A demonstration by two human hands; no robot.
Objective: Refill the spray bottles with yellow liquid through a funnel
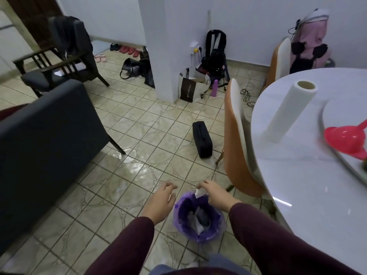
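Observation:
A red funnel (345,138) lies on the white round table (297,175) at the right edge of view. No spray bottle is in view. On the tiled floor below me stands a small bin lined with a purple bag (198,217), with crumpled paper inside. My right hand (215,193) is over the bin's far rim, its fingers pinched on a white piece of tissue (199,192). My left hand (161,199) hovers just left of the bin, fingers apart and holding nothing.
A paper towel roll (288,110) stands on the table. An orange chair (236,135) is pushed against the table. A black case (202,138) lies on the floor ahead. A dark sofa (39,145) sits at the left, bags by the pillar.

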